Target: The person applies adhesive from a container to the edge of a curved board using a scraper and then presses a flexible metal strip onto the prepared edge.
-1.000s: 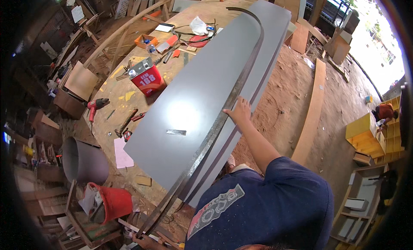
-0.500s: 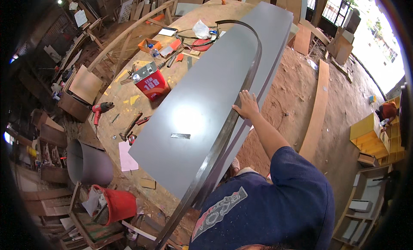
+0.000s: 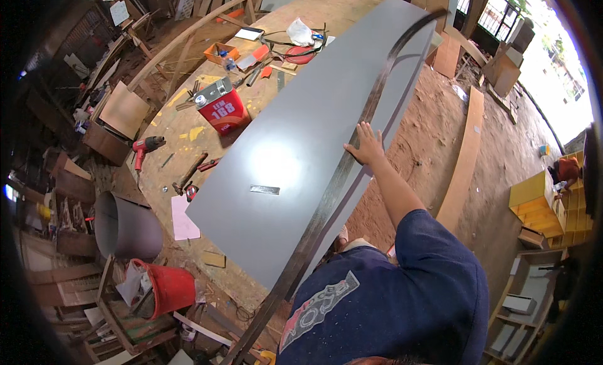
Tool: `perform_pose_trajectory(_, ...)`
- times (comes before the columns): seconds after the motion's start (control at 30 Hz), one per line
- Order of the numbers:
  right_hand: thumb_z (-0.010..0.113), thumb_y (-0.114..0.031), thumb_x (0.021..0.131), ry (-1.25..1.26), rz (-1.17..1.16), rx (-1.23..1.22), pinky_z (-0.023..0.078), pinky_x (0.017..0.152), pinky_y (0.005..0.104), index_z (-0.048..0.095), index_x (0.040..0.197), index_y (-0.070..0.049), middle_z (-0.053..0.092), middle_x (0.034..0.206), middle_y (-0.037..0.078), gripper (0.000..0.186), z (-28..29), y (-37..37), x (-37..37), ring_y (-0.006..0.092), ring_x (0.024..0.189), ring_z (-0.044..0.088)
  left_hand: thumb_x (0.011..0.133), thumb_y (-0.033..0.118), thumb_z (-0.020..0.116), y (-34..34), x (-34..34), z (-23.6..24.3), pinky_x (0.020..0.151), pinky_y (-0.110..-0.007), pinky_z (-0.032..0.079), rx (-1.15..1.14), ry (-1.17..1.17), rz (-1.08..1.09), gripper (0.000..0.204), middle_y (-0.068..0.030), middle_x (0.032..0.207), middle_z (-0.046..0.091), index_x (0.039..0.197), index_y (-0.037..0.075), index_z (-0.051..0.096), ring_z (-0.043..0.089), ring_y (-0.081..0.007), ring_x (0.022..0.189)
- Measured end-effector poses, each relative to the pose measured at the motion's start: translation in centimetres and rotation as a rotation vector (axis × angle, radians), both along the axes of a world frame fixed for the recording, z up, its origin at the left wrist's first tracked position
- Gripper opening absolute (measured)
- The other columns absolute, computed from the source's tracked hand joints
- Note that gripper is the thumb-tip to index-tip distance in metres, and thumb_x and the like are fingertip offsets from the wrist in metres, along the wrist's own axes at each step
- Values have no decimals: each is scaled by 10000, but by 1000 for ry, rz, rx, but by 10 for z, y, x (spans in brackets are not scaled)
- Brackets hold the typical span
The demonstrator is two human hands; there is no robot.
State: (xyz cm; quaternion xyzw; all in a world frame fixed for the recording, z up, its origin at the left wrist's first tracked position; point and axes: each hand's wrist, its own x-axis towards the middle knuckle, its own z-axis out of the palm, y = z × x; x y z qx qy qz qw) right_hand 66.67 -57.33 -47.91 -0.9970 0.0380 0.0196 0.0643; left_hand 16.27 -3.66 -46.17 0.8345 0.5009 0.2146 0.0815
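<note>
Across a grey panel (image 3: 295, 126) on the workbench (image 3: 164, 177) runs a dark strip (image 3: 321, 214), near end cut off; the right hand (image 3: 367, 145) lies on it, fingers spread; the left hand is out of sight, its grip unknowable. A red can (image 3: 223, 111) and red power tool (image 3: 147, 148) occupy the bench's left; farther left, clutter (image 3: 72, 217) fades into shadow.

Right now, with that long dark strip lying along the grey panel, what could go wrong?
The dark strip might slip sideways or spring: its far end curves past the panel's right edge, and only the right hand shows on it.

The red can stands close to the panel's left edge, so a shove of the panel could knock it.
</note>
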Motion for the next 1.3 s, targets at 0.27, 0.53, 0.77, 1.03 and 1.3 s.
perform_pose_trajectory(0.27, 444, -767, 982, 85, -79, 1, 81, 1319, 587, 193, 1698, -110, 168, 1776, 82, 1004, 9, -58, 51, 238, 1645, 111, 868, 209, 756, -12, 21, 5, 739, -481, 528, -8, 13, -2, 362, -180, 1039, 689, 1168, 35, 652, 680, -395, 868)
perform_pose_trajectory(0.53, 446, -588, 1060, 51, -200, 27, 88, 1316, 610, 225, 1692, -134, 157, 1779, 55, 809, -10, -135, 122, 238, 1644, 109, 878, 197, 749, -30, 55, 14, 762, -481, 529, 19, 54, 27, 382, -187, 1078, 681, 1202, 28, 637, 678, -397, 899)
perform_pose_trajectory(0.77, 424, -527, 1082, 15, -200, 13, 76, 1315, 623, 231, 1685, -137, 169, 1775, 60, 744, -16, -189, 182, 251, 1643, 114, 887, 187, 742, -47, 87, 26, 782, -480, 530, 58, 100, 54, 400, -193, 1111, 674, 1231, 22, 624, 677, -399, 925)
perform_pose_trajectory(1.03, 410, -514, 1101, 24, -209, -6, 89, 1323, 592, 226, 1689, -150, 166, 1774, 70, 716, -12, -234, 234, 254, 1642, 113, 896, 175, 735, -59, 120, 36, 805, -479, 531, 73, 123, 69, 421, -200, 1149, 667, 1265, 15, 609, 676, -401, 956)
perform_pose_trajectory(1.3, 517, -456, 1075, -186, -251, -47, 324, 1222, 538, 527, 1514, -77, 470, 1617, 137, 580, -7, -238, 252, 354, 1514, 396, 906, 163, 728, -69, 134, 31, 828, -478, 532, 76, 128, 68, 443, -207, 1187, 659, 1298, 8, 593, 675, -403, 986)
